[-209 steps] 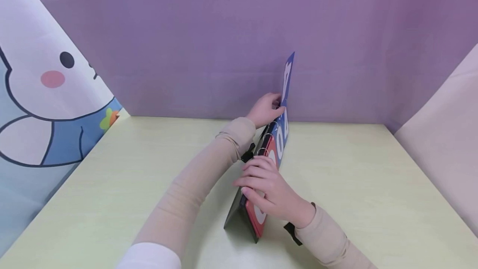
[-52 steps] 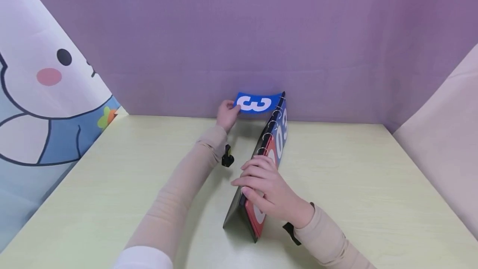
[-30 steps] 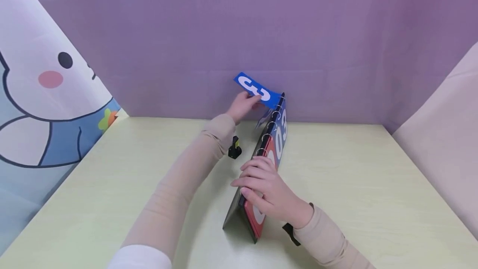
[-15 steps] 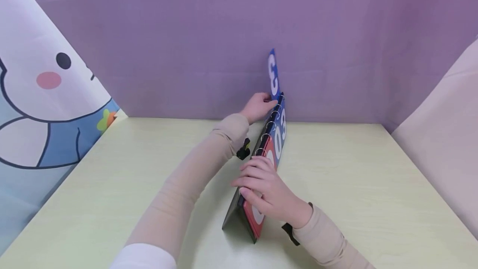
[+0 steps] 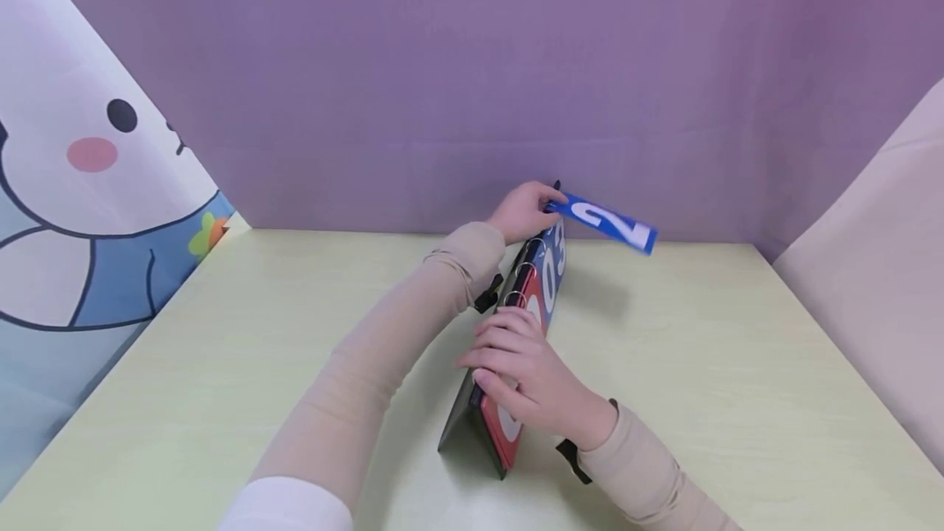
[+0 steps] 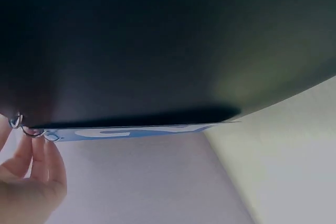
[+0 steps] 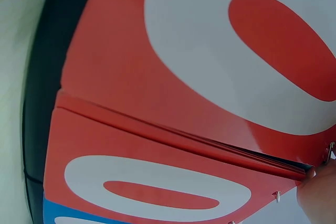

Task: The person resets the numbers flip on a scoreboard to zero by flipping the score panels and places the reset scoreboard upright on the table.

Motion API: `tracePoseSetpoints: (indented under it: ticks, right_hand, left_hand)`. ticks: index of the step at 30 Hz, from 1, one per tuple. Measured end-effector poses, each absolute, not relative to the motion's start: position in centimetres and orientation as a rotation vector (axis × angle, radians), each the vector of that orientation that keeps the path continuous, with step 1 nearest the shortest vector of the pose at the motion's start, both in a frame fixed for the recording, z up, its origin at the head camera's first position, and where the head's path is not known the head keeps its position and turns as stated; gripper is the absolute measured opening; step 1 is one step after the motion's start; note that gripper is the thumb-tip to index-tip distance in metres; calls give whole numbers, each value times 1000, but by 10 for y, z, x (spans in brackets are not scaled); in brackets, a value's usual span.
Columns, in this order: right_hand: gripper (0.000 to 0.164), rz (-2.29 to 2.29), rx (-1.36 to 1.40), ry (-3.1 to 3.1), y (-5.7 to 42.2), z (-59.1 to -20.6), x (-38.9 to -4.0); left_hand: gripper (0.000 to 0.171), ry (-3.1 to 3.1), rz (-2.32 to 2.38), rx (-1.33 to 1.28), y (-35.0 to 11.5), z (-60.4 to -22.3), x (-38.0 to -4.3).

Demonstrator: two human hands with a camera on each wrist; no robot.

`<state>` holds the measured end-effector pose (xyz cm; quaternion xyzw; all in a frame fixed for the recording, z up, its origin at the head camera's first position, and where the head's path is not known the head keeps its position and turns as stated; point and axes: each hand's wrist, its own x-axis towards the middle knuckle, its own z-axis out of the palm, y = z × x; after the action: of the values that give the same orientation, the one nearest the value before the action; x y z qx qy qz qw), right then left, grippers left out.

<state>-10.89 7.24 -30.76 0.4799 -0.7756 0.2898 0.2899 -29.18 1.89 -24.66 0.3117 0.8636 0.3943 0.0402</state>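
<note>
A tabletop flip scoreboard (image 5: 463, 423) stands like a tent on the table, its end toward me. Red number cards (image 5: 496, 437) hang at the near end and blue ones beyond, on metal rings along the top. At the far end my left hand (image 5: 522, 213) holds a blue number card (image 5: 606, 224) by its ringed edge; the card sticks out to the right, showing a 2. In the left wrist view, the black back panel (image 6: 136, 51) fills most of the frame. My right hand (image 5: 537, 371) grips the near top edge, thumb on the red-card side; red zeros (image 7: 168, 198) show in the right wrist view.
The pale wood-look table (image 5: 701, 383) lies around the scoreboard. A purple cloth backdrop (image 5: 354, 88) rises behind its far edge. A cartoon-printed cloth (image 5: 88, 211) hangs at left and a pale cloth (image 5: 885, 220) at right.
The blue card, at first out to the left with a 3 showing, has been lifted upright and tipped over the rings to the right, now showing a 2. The right hand stays put.
</note>
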Motion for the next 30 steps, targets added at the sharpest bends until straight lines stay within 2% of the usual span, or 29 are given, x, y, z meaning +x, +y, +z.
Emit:
tracePoseSetpoints:
  ticks: [11,17,20,23,27,30]
  right_hand:
    - [44,768,1289,-2068,73,-306,-109]
    - [45,741,1285,-2057,74,-307,-110]
    - [44,742,1284,-2056,74,-308,-110]
    - [44,747,1286,-2053,74,-309,-111]
    - [44,743,1291,-2054,74,-310,-112]
    - [45,729,1290,-2058,74,-310,-111]
  left_hand:
    - [30,2786,732,1149,16,-239,-289]
    - [35,2783,463,1153,19,-235,-289]
    - [37,2797,578,1148,19,-238,-293]
    - [37,2766,910,1090,13,-244,-297]
    - [41,2653,1214,871,4,-261,-302]
    - [45,2578,1257,682,-2,-281,-305]
